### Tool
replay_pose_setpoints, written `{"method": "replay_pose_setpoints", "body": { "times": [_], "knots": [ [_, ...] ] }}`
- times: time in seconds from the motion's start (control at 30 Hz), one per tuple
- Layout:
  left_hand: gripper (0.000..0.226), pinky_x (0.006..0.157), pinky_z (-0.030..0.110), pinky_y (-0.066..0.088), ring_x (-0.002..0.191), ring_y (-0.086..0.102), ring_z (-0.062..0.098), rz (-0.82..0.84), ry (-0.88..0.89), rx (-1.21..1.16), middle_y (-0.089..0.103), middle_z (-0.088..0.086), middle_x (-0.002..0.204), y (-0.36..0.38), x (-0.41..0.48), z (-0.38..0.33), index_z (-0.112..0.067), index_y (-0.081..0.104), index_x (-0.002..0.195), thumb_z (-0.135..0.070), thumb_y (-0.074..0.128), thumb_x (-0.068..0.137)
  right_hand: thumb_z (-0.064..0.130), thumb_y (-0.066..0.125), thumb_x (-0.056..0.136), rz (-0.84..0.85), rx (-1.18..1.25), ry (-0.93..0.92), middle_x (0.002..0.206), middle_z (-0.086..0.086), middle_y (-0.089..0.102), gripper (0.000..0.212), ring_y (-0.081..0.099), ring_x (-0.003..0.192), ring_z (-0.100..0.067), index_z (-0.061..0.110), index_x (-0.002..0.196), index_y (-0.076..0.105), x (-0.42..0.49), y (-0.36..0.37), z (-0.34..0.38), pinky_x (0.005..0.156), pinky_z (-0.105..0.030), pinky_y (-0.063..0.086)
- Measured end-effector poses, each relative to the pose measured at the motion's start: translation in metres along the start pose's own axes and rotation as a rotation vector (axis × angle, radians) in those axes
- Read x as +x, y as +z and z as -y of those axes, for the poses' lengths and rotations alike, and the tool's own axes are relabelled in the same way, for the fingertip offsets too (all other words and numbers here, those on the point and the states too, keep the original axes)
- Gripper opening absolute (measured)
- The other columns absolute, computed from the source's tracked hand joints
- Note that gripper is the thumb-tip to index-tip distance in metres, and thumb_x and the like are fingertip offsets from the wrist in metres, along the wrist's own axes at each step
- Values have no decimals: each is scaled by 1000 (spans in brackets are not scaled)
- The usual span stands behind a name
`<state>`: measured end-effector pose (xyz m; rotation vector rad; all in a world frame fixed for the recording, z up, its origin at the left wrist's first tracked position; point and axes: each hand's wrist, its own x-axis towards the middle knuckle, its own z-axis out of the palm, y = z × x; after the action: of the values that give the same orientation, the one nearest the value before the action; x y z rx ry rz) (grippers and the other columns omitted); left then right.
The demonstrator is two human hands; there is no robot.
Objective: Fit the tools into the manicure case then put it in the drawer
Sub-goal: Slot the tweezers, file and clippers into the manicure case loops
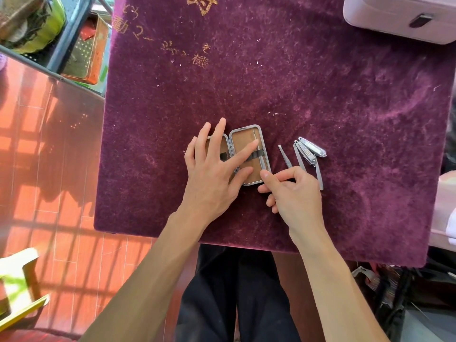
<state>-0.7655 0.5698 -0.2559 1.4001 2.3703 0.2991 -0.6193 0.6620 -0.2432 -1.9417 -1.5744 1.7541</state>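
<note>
The manicure case [243, 138] lies open on the purple velvet table [320, 95], brown inside, with a black elastic strap across each half. A thin metal tool [257, 150] sits under the strap in its right half. My left hand [214, 169] rests flat on the case, forefinger pressing the right half's strap. My right hand [293, 191] pinches a small dark tool at the case's lower right corner; most of that tool is hidden. Tweezers [285, 156], a file [299, 156] and nail clippers [312, 147] lie just right of the case.
A pale pink drawer box [385, 18] with a dark handle stands at the table's far right corner. Another pink object [444, 211] is at the right edge. Left of the table are a glossy red floor, a shelf and a wooden stool [19, 280].
</note>
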Motion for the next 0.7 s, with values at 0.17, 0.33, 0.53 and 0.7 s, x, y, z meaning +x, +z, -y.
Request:
{"method": "replay_pose_setpoints", "body": {
  "times": [0.17,0.33,0.53,0.7],
  "knots": [
    [48,121,56,14,155,13,40,18,7,74,15,14,169,-1,1,1,-50,37,152,-52,40,103,36,81,93,-7,8,5,72,7,81,25,63,47,0,15,93,67,0,0,-1,45,-15,48],
    [48,122,56,15,155,13,39,20,6,69,16,13,169,0,0,1,-50,38,152,-52,41,103,38,81,93,-14,14,1,72,7,81,26,63,46,-1,16,93,67,0,1,-1,45,-14,47],
    [60,123,54,14,156,10,35,8,-10,12,14,9,169,1,0,1,-45,26,158,-53,45,102,42,81,91,-21,28,3,72,8,81,28,63,46,0,17,92,69,-3,-1,0,46,-15,48],
    [66,125,45,9,158,13,27,-161,-139,-141,26,3,167,-1,-3,-3,-26,31,159,-46,54,100,44,75,94,-77,112,-38,73,7,81,24,61,47,1,21,90,72,-8,-19,-3,50,-21,49]
  ]
}}
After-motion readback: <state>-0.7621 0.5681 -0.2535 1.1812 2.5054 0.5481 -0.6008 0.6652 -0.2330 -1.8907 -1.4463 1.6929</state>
